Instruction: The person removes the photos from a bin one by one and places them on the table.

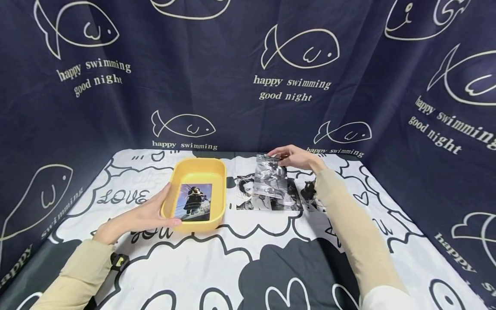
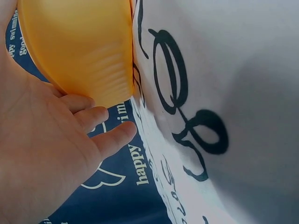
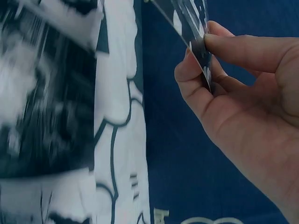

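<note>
Held the beige-sleeved left forearm (image 1: 79, 269) slantwise from the lower left, with a dark watch (image 1: 120, 260) at the wrist. Rested the left hand (image 1: 149, 214) against the left wall of the yellow tray (image 1: 199, 165) in a wide, loose hold, with the thumb across the near-left corner and the fingers along the outside, only slightly bent in the left wrist view. Held the beige-sleeved right forearm (image 1: 345, 215) farther forward, angled up and inward from the lower right. Bent the right hand (image 1: 296, 158) leftward at the wrist and pinched a black-and-white photo (image 1: 269, 176) at its upper edge, narrowly, between thumb and fingers. Held that photo to the right of the tray, tilted over several black-and-white prints (image 1: 244, 203) on the patterned cloth (image 1: 186, 262); could not tell about contact at its lower edge. Saw another print (image 1: 308, 193) beside them, partly hidden by the right forearm, and a colour photo (image 1: 193, 202) inside the tray, toward its near end.
</note>
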Action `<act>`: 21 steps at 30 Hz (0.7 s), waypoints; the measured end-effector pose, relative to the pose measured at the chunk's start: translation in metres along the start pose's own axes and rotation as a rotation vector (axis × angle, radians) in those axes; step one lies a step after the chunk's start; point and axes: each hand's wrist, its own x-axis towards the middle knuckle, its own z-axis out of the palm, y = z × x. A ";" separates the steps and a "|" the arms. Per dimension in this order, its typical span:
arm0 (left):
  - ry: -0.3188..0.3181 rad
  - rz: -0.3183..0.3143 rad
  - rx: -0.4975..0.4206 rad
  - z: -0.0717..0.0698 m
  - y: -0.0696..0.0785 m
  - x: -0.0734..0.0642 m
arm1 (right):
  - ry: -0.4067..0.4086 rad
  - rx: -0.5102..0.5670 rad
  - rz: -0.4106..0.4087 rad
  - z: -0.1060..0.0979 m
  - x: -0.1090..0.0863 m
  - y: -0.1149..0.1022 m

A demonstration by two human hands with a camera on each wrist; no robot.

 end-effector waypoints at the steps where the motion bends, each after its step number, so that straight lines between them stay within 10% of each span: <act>1: -0.001 0.001 0.004 0.000 0.000 0.000 | 0.003 0.007 0.005 -0.003 -0.004 0.005; 21: -0.005 -0.034 0.041 0.001 -0.001 0.000 | 0.073 0.162 0.127 -0.056 -0.086 0.089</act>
